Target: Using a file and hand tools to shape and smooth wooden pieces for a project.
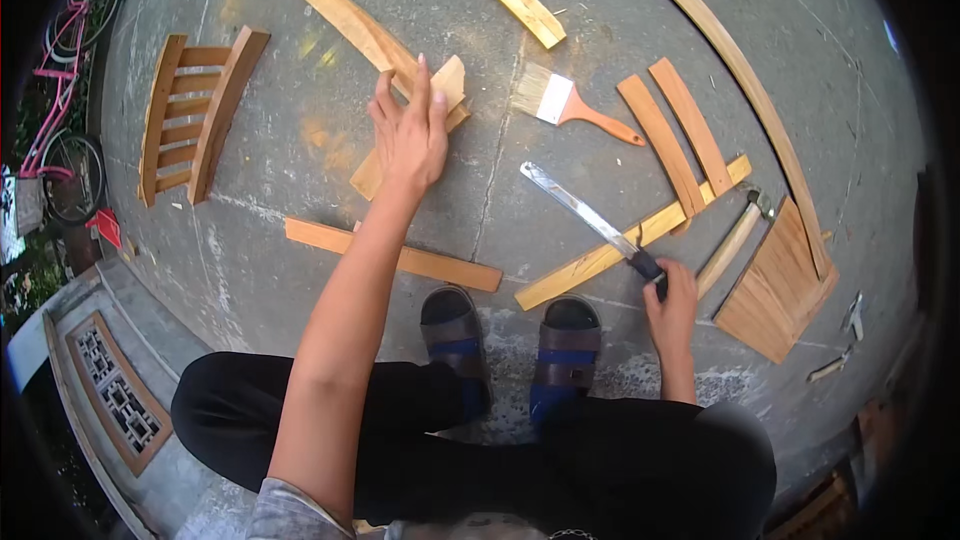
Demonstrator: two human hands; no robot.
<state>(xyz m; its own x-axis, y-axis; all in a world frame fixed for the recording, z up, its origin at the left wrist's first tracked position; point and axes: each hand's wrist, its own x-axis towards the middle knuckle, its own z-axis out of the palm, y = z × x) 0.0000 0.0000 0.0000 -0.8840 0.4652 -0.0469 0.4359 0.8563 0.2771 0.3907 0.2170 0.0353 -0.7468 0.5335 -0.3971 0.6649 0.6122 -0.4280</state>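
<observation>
The short, pale wooden slat (440, 100) lies tilted on the concrete floor (300, 180), near its centre. The left hand (410, 135) rests open, fingers spread, on it. The right hand (672, 300) grips the dark handle of a long flat-bladed knife (590, 215), beside a paintbrush (570, 105).

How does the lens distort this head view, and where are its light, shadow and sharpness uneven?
Head view: fisheye bending bows the long curved wooden strip near the black rim; daylight is soft and even on the grey concrete floor, shadows faint; the flat metal blade shows mild glare; edges soften, centre sharp.
</observation>
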